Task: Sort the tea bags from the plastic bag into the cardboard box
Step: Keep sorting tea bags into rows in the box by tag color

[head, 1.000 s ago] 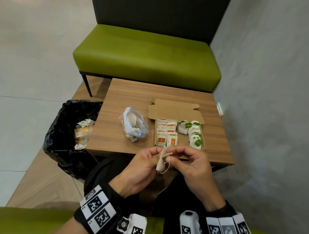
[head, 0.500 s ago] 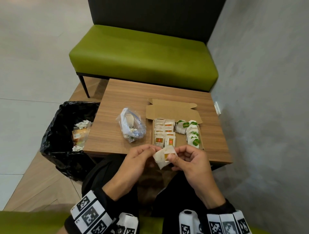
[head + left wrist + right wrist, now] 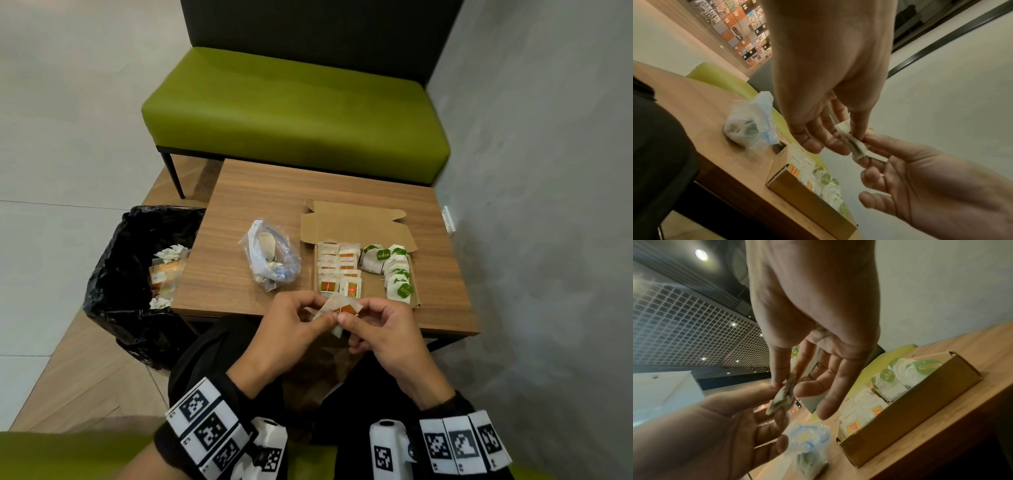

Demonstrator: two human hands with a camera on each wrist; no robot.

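— Leftmost, then?
— Plastic bag [image 3: 272,260], table's [image 3: 342,185] near edge; cardboard box [image 3: 363,270] right of it.
— Hands?
— Left hand [image 3: 291,329] and right hand [image 3: 380,332] both pinch one orange-tagged tea bag [image 3: 340,308] above the near edge.

A green bench [image 3: 294,113] with a dark backrest [image 3: 308,31] fills the upper centre of the head view, one thin black leg [image 3: 173,174] showing at its lower left. Just below it sits the wooden tabletop [image 3: 257,192]. A black bin bag [image 3: 137,301] stands open at centre left, beside the tabletop's left edge, holding white crumpled scraps [image 3: 170,253] and an orange wrapper [image 3: 163,274]. A grey wall [image 3: 548,171] runs down the right side. Pale floor tiles [image 3: 51,137] cover the left, with wood flooring [image 3: 85,377] at lower left.
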